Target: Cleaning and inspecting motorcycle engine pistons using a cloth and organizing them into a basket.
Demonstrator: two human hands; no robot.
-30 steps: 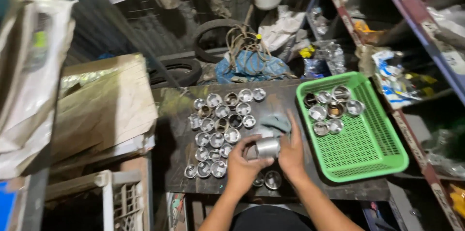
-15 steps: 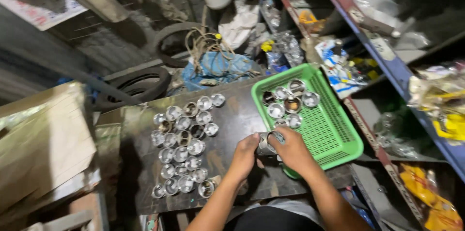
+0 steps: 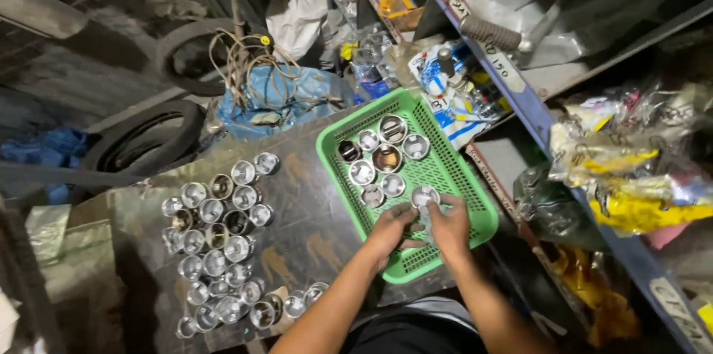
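Piston [image 3: 425, 196] | left hand [image 3: 392, 229], right hand [image 3: 450, 226] both gripping it | over green basket [image 3: 475, 198]

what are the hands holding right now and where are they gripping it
Both hands, left and right, hold one small metal cup by its sides, over the green basket. Exact finger placement is too small to tell.

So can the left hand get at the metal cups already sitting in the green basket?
Probably yes: the left hand is over the green basket rim, and the metal cups lie uncovered just beyond it.
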